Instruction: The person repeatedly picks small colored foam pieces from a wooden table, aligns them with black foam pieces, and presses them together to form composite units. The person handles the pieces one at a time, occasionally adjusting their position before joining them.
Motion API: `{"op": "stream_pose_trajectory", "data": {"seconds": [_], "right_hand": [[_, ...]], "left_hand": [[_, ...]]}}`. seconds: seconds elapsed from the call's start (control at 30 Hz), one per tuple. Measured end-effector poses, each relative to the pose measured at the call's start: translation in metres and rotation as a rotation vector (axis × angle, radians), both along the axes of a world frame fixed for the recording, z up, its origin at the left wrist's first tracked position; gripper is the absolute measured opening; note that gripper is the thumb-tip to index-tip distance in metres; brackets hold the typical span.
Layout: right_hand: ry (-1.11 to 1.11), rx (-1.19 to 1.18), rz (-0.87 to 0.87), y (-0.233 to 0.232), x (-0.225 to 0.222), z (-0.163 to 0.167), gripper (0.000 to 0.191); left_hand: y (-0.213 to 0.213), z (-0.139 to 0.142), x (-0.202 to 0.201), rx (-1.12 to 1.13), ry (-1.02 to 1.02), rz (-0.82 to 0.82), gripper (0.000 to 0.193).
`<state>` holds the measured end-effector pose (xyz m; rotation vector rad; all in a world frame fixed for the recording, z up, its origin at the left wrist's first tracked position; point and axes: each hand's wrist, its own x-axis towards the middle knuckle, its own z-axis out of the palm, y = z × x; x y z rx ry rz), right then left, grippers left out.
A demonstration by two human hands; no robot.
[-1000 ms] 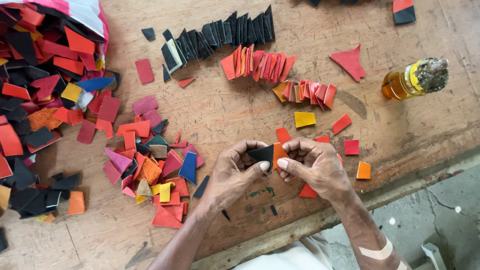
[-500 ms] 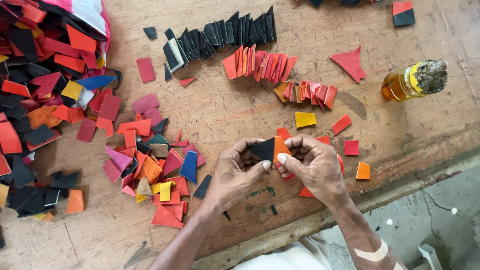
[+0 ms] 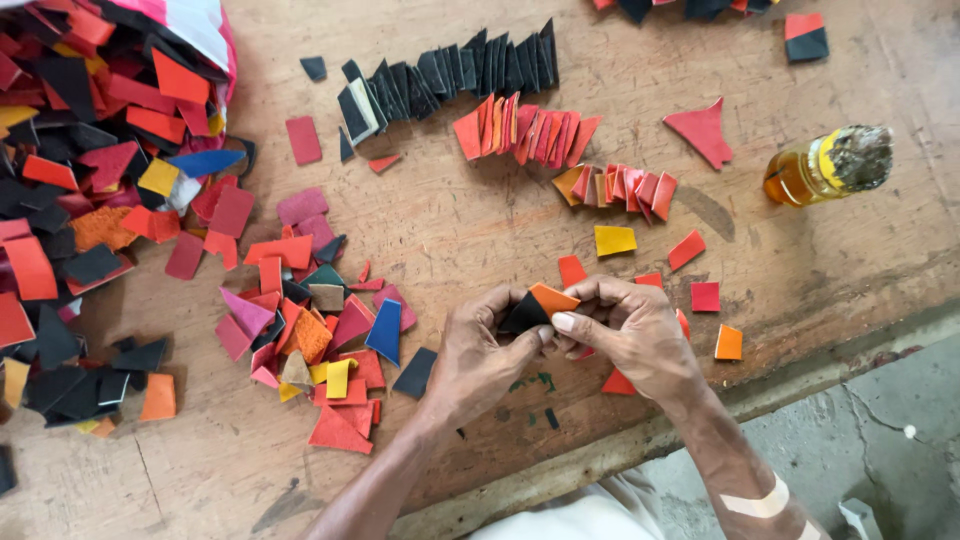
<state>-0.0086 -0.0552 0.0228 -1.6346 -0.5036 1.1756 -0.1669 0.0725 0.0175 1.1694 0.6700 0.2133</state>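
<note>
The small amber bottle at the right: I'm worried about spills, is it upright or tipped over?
Tipped over. The amber bottle lies on its side on the wooden table, its stuffed mouth pointing right. No liquid shows on the wood around it.

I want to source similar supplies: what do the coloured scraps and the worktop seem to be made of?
The scraps, like the black-and-orange piece in both hands, look like thin matte leather or leatherette: flat, stiff-cut edges, no fraying. The worktop looks like bare, worn wood, scratched and stained.

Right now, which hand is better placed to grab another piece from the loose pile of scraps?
Probably the left hand. It sits on the side of the mixed scrap pile, with a black scrap right beside it. The right hand is farther away, and both pinch the black-and-orange piece.
</note>
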Motion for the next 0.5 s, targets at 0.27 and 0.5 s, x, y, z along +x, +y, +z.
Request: {"op": "stream_pose_trajectory", "data": {"seconds": [0.27,0.5], "right_hand": [[-0.101,0.151,0.042,-0.011,-0.020,0.014,0.033],[0.140,0.144,0.071,-0.017,-0.027,0.018,0.025]], "left_hand": [[-0.005,0.004,-0.009,0.178,0.001,0.103,0.016],[0.006,0.007,-0.016,0.075,-0.048,-0.053,0.014]]}}
